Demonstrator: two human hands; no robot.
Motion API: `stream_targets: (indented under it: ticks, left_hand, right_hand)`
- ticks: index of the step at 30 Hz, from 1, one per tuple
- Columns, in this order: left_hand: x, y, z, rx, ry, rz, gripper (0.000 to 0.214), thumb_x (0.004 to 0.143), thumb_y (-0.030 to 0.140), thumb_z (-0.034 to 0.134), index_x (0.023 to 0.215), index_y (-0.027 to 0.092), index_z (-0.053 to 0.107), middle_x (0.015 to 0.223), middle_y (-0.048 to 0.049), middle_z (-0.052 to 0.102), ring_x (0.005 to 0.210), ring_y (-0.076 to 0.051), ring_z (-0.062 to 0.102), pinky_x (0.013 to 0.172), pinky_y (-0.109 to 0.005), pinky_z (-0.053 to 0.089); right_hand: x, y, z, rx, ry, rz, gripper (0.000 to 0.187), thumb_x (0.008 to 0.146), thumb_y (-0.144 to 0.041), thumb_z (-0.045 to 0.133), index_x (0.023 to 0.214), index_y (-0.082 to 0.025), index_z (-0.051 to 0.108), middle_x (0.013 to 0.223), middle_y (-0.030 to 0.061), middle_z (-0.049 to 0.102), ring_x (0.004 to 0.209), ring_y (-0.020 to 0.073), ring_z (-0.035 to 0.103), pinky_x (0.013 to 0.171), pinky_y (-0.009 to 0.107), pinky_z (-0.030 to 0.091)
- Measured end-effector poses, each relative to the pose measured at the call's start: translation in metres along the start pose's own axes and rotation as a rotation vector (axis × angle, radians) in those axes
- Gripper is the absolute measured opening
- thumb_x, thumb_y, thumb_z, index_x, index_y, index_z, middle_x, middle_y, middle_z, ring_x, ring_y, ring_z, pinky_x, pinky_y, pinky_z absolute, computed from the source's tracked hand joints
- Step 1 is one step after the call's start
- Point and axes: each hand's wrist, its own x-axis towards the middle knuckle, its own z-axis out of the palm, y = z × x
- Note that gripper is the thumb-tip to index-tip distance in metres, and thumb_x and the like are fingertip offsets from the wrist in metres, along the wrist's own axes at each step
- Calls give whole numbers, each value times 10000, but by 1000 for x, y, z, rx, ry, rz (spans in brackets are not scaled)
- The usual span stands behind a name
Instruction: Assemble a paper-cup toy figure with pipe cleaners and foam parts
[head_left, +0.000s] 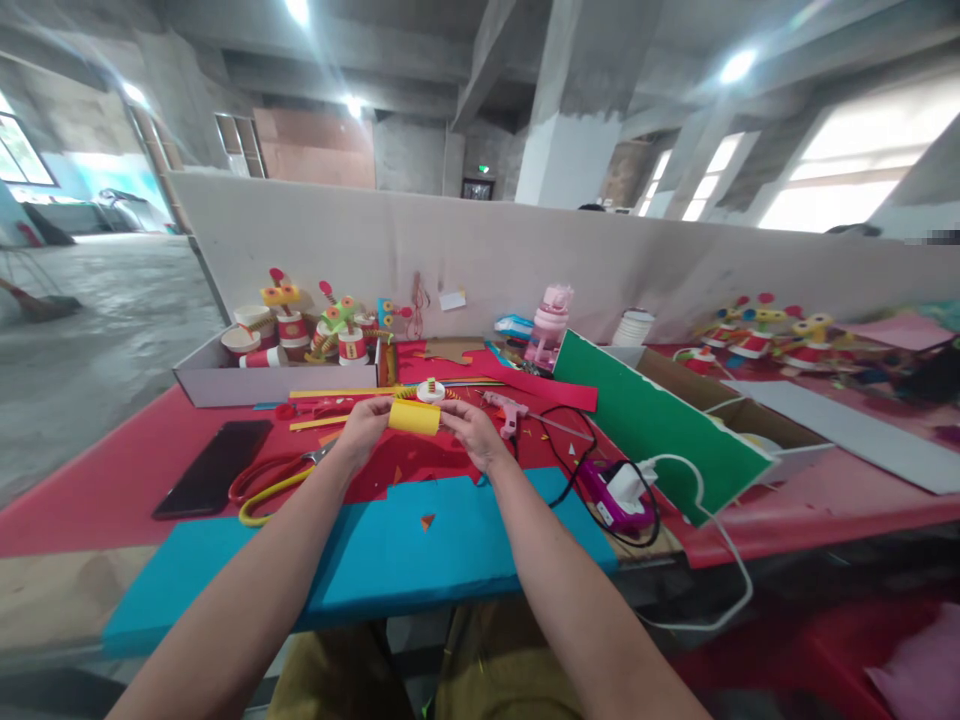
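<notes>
A yellow paper tube (415,418) is held level between my two hands above the red table cover. My left hand (365,428) grips its left end with closed fingers, and my right hand (472,432) pinches the right end. Just behind the tube sits a white paper cup (430,390) with striped folded-paper arms, partly hidden. To the right of my right hand lies a pink glue gun (508,412). Scissors (274,488) with red and yellow handles rest left of my left forearm, beside a black phone (214,468).
A white box (277,388) with several paper-cup figures stands at the back left. On the right are a green board (652,420), a cardboard box (720,400) and a purple power strip (615,500) with cables. Blue sheets (450,540) cover the near edge; a white partition (465,235) rises behind.
</notes>
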Motion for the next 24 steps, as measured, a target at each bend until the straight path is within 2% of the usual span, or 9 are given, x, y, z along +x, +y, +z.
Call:
stream_targets:
  ticks: [7, 14, 20, 24]
  left_hand:
    - [-2, -3, 3, -2, -15, -31, 289, 474, 219, 861, 723, 140, 736, 672, -44, 723, 652, -189, 673, 641, -285, 529]
    - [-2, -11, 7, -36, 0, -27, 295, 486, 212, 857, 743, 132, 735, 695, -41, 724, 659, -170, 670, 665, -266, 517]
    - [-4, -16, 12, -45, -19, -64, 297, 511, 224, 840, 770, 128, 730, 697, -44, 725, 636, -156, 664, 601, -232, 493]
    - [-6, -11, 14, -9, -82, -75, 340, 488, 206, 845, 801, 131, 738, 747, -52, 742, 676, -171, 677, 612, -235, 502]
  right_hand:
    - [-4, -1, 7, -186, 65, -16, 228, 637, -332, 750, 801, -176, 723, 744, -11, 715, 752, 141, 641, 752, 257, 468]
    - [-3, 1, 13, -177, 87, -60, 212, 645, -336, 711, 778, -172, 725, 732, -10, 723, 716, 153, 652, 751, 283, 483]
    - [1, 8, 7, -180, 100, -100, 197, 623, -321, 703, 755, -177, 729, 701, -4, 725, 763, 198, 680, 733, 304, 519]
    - [2, 7, 2, -274, 88, -164, 180, 653, -318, 667, 752, -186, 739, 710, -4, 733, 750, 206, 687, 715, 306, 531]
